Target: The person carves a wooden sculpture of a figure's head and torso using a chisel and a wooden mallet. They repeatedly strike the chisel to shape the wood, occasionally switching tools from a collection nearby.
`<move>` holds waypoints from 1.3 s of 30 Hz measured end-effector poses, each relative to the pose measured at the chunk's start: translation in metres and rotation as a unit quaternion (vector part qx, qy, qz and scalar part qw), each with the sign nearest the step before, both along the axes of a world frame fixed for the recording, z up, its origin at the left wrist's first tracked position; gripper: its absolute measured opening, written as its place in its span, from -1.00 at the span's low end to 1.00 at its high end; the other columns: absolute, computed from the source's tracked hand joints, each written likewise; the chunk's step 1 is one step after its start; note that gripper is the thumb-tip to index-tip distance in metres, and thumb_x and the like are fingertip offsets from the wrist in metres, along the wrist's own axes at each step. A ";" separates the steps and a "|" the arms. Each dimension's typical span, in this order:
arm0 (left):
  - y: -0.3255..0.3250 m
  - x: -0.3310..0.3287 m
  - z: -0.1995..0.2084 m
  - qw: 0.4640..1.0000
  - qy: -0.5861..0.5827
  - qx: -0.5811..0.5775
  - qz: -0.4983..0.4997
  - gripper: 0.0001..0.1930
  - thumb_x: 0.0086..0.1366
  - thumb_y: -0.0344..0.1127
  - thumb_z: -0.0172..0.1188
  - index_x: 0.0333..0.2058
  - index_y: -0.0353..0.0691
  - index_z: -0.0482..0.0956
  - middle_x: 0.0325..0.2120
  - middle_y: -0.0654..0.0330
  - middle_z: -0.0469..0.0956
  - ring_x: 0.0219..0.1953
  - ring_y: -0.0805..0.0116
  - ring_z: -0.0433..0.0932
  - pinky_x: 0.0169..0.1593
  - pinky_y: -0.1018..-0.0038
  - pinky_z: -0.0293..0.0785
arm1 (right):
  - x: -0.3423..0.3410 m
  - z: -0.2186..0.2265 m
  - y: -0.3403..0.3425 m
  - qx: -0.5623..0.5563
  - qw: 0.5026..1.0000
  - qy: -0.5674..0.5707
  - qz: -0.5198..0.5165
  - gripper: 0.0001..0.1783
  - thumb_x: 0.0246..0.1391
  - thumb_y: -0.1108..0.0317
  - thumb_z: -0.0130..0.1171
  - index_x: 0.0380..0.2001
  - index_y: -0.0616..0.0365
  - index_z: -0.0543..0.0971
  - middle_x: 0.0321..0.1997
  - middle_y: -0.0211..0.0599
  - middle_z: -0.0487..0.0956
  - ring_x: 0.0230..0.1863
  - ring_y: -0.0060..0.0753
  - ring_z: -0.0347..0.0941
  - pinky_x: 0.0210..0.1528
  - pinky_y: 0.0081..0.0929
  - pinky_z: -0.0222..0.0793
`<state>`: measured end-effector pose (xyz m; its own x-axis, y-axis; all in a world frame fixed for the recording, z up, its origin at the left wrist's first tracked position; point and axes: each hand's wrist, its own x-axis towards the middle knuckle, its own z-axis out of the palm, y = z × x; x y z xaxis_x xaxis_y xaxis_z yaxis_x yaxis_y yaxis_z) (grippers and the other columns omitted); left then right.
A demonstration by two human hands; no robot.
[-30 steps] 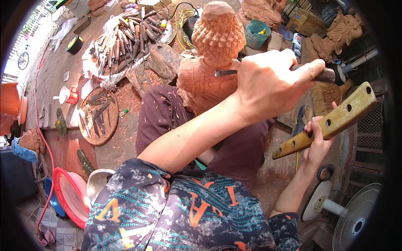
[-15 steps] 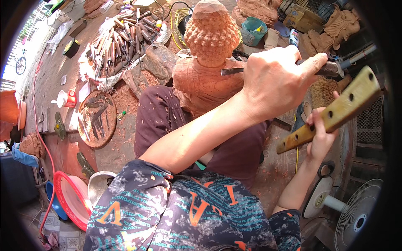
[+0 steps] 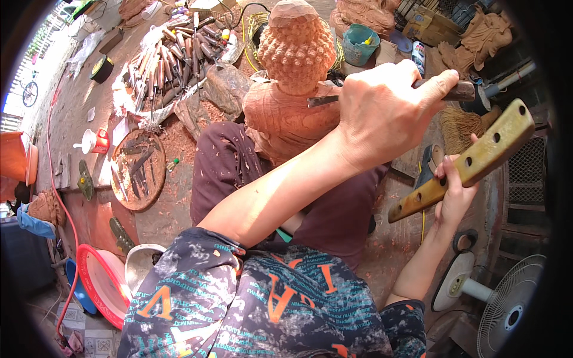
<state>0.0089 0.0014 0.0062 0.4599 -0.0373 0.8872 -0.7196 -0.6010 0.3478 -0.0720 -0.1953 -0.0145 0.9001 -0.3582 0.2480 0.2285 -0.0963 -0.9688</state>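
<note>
My left arm reaches across my lap, and my left hand [image 3: 385, 110] is closed around a chisel [image 3: 462, 90]. Its dark metal end points left at the shoulder of a reddish wooden statue [image 3: 286, 122], which has a head of carved round curls. Whether the tip touches the wood I cannot tell. My right hand [image 3: 455, 191] grips a long flat yellowish-brown bar [image 3: 495, 146] with a row of dark holes, tilted up to the right and apart from the chisel's handle. The statue stands between my knees, its lower part hidden by my arm and legs.
Many wooden-handled carving tools [image 3: 173, 59] lie heaped at the far left. Nearer is a round wooden tray [image 3: 160, 179] of blades. A fan [image 3: 513, 310] stands at the lower right, a teal bucket [image 3: 358, 48] behind the statue. Wood chips litter the floor.
Both hands have shifted slightly left, the chisel and the holed bar with them. The statue appears a little further left in view.
</note>
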 end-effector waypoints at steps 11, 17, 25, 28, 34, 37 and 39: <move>0.000 -0.004 0.005 0.997 -0.021 -0.021 -0.065 -0.57 0.02 -0.22 0.31 -0.05 0.13 0.58 -0.60 0.31 0.42 -0.61 0.35 0.47 -0.58 0.46 0.34 | 0.004 0.007 0.019 0.083 0.996 -0.025 -0.011 -0.23 0.04 0.63 0.12 0.32 0.03 0.12 -0.40 -0.44 0.34 -0.49 -0.60 0.28 -0.34 -0.59 0.29; -0.006 0.002 0.006 0.999 0.024 -0.011 -0.021 -0.59 0.08 -0.20 0.27 -0.03 0.12 0.57 -0.58 0.29 0.43 -0.59 0.32 0.49 -0.58 0.43 0.34 | 0.008 0.010 0.009 0.029 0.999 -0.005 -0.013 -0.24 0.06 0.60 0.15 0.31 0.08 0.12 -0.43 -0.42 0.38 -0.49 -0.62 0.27 -0.35 -0.58 0.28; -0.010 0.015 0.002 0.996 0.046 0.031 0.067 -0.60 0.11 -0.20 0.25 -0.02 0.10 0.55 -0.55 0.22 0.44 -0.58 0.23 0.51 -0.56 0.35 0.38 | 0.028 0.008 -0.001 0.039 0.996 0.069 0.030 -0.30 0.02 0.58 0.14 0.26 0.10 0.22 -0.45 -0.40 0.41 -0.51 -0.61 0.30 -0.39 -0.58 0.28; -0.012 0.017 0.000 0.993 0.053 0.041 0.102 -0.61 0.12 -0.20 0.24 -0.02 0.09 0.55 -0.54 0.20 0.44 -0.56 0.22 0.52 -0.55 0.34 0.39 | 0.028 0.001 -0.007 -0.152 0.980 0.123 0.028 -0.34 -0.01 0.54 0.18 0.21 0.17 0.28 -0.46 -0.44 0.41 -0.53 -0.62 0.30 -0.42 -0.61 0.27; -0.012 0.021 -0.003 0.989 0.051 0.050 0.132 -0.61 0.12 -0.20 0.23 -0.02 0.11 0.56 -0.51 0.21 0.46 -0.54 0.22 0.52 -0.53 0.34 0.39 | 0.036 0.000 -0.006 -0.061 0.986 0.135 0.079 -0.50 -0.04 0.55 0.23 0.04 0.20 0.40 -0.42 -0.46 0.46 -0.44 -0.68 0.36 -0.35 -0.67 0.31; -0.011 0.021 -0.003 0.987 0.053 0.058 0.142 -0.61 0.12 -0.19 0.23 -0.02 0.12 0.56 -0.51 0.22 0.47 -0.54 0.23 0.52 -0.53 0.34 0.38 | 0.037 0.001 -0.005 -0.211 0.969 0.122 0.033 -0.51 -0.03 0.53 0.23 0.03 0.18 0.42 -0.43 -0.45 0.46 -0.47 -0.67 0.35 -0.37 -0.65 0.31; -0.010 0.022 -0.005 0.988 0.049 0.060 0.136 -0.60 0.12 -0.19 0.23 -0.01 0.13 0.56 -0.51 0.22 0.47 -0.54 0.24 0.52 -0.52 0.34 0.38 | 0.043 -0.002 -0.016 -0.187 0.973 0.135 0.010 -0.62 -0.02 0.51 0.23 -0.08 0.18 0.44 -0.44 -0.45 0.45 -0.48 -0.67 0.34 -0.38 -0.64 0.32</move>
